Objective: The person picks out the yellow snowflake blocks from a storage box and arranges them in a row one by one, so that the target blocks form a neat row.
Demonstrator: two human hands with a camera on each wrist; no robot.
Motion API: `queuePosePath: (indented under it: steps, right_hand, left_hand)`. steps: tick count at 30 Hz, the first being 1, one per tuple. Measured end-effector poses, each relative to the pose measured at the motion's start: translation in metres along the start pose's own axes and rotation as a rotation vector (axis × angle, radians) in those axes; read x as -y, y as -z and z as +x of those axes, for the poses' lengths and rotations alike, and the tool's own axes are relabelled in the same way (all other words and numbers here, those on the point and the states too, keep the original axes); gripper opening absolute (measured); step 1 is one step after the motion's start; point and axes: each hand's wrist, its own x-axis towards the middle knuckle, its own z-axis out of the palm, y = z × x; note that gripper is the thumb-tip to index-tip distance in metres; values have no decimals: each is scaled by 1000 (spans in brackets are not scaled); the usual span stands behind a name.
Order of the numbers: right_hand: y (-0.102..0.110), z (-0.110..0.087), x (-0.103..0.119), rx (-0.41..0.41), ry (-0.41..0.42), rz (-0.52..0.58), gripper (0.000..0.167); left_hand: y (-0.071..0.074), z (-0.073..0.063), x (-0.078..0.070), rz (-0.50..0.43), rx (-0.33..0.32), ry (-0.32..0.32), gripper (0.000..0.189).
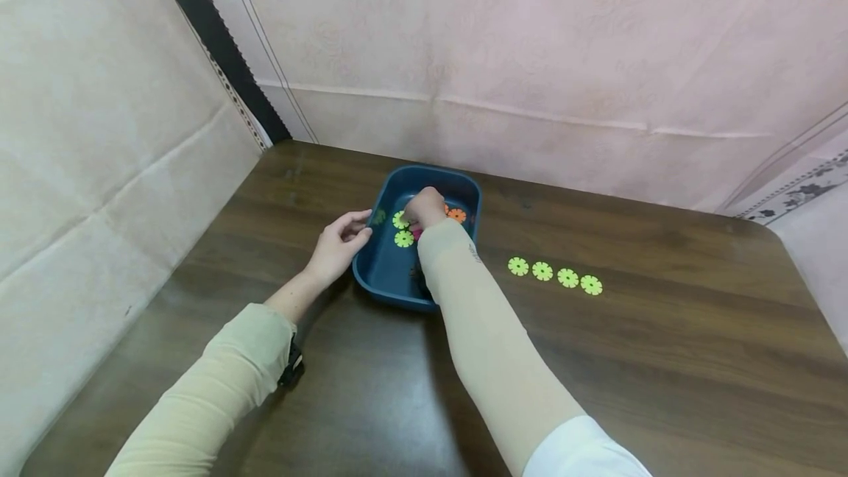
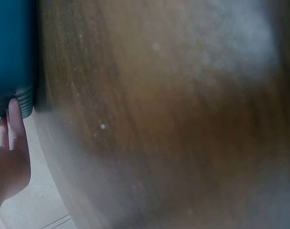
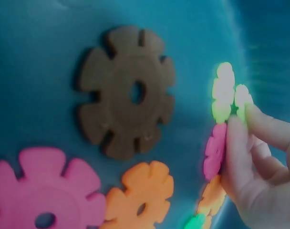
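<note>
Right hand's grip: the right hand is down inside the blue tray, thumb and fingers together, seemingly clamped on the edge of a yellow-green disc.
Left hand's grip: the left hand rests its fingers loosely against the tray's outer left side; thumb and forefinger are apart, and nothing is pinched between them.
Picking the disc: best taken by its rim with the fingertips, since a thing so thin leaves little to catch; tilting it slightly before lifting should keep the neighbouring yellow-green disc from riding along.
Steadying the tray: light pressure from the left fingers should be enough; a hard push could slide the tray over the table.
Yellow-green disc's look: flat, bright, and notched all round the edge like a flower.
Its mates on the table: a row of four yellow-green discs lies to the right of the tray, spaced just apart.
Other discs in the tray: a brown disc with a round centre hole and slots cut into its rim; a pink disc just beside an orange disc, both with the same petal outline.
</note>
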Motion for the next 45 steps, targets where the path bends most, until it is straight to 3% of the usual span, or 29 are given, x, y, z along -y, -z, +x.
queuePosePath:
  steps: [4,10,20,26,32,38,45]
  right_hand:
    - [5,1,-2,56,-37,187,31]
    - [17,-2,-1,146,-64,408,31]
    - [47,-10,12,205,-84,572,30]
    - [70,-14,21,234,-57,628,33]
    - [101,-18,19,341,22,643,46]
    - [141,-29,4,415,78,652,53]
    - [179,-33,-28,435,127,596,60]
  left_hand:
    - [0,0,-2,1,0,-1,37]
    - [0,1,-1,-2,-5,-18,37]
    - [0,1,0,3,7,-5,37]
    - [1,2,0,10,-2,-5,37]
    - [0,1,-1,9,1,-14,37]
    - [0,3,0,22,9,-17,38]
    - [2,3,2,12,23,-12,39]
